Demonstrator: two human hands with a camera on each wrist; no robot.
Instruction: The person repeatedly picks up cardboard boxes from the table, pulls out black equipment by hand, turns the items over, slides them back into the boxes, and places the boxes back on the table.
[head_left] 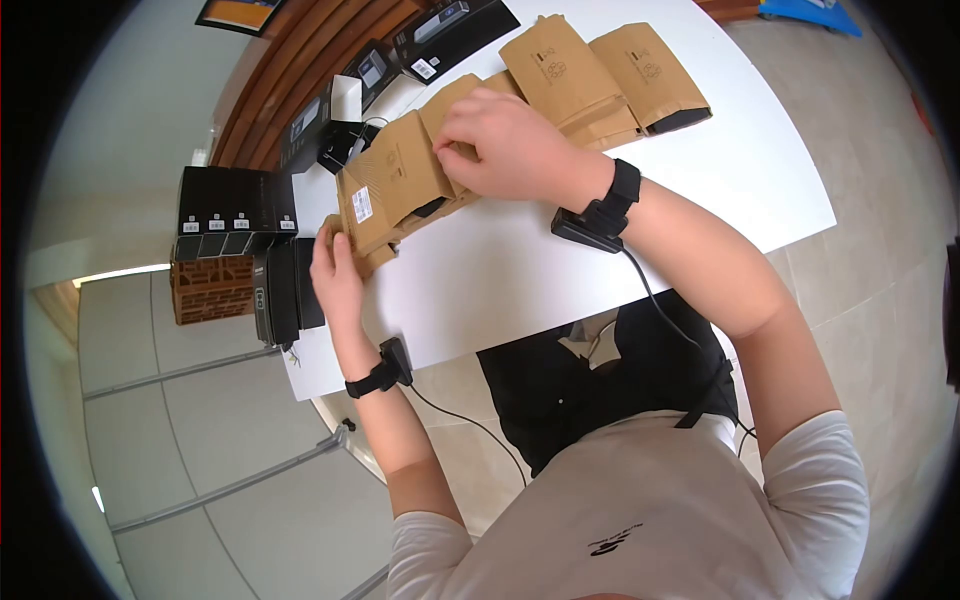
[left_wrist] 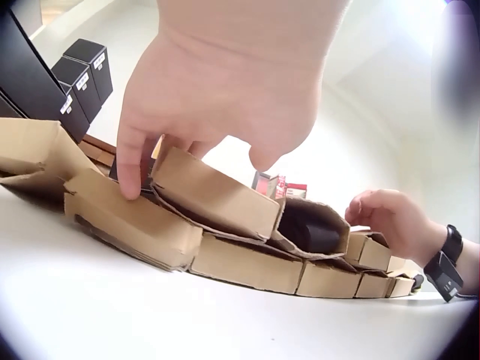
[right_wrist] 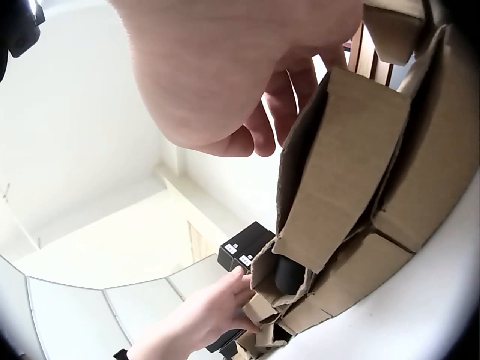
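Observation:
A row of brown cardboard boxes [head_left: 565, 75] lies stacked in two layers across the white table. My left hand [head_left: 338, 283] is at the left end of the row, and in the left wrist view one extended finger [left_wrist: 129, 176] rests on a lower brown box [left_wrist: 131, 217]. Beside it is an upper box with a white label [head_left: 362, 204]. My right hand [head_left: 510, 148] is over the middle of the row, its fingers loosely bent beside an upper box [right_wrist: 349, 157]. An open-ended box [left_wrist: 311, 229] shows a black item inside, between the two hands.
Black boxes [head_left: 235, 205] stand at the left, some on a brown lattice-patterned block [head_left: 213, 290]. More black boxes [head_left: 450, 35] stand behind the row. The white table [head_left: 480, 270] has its near edge by the person's legs. Cables hang from both wrist cameras.

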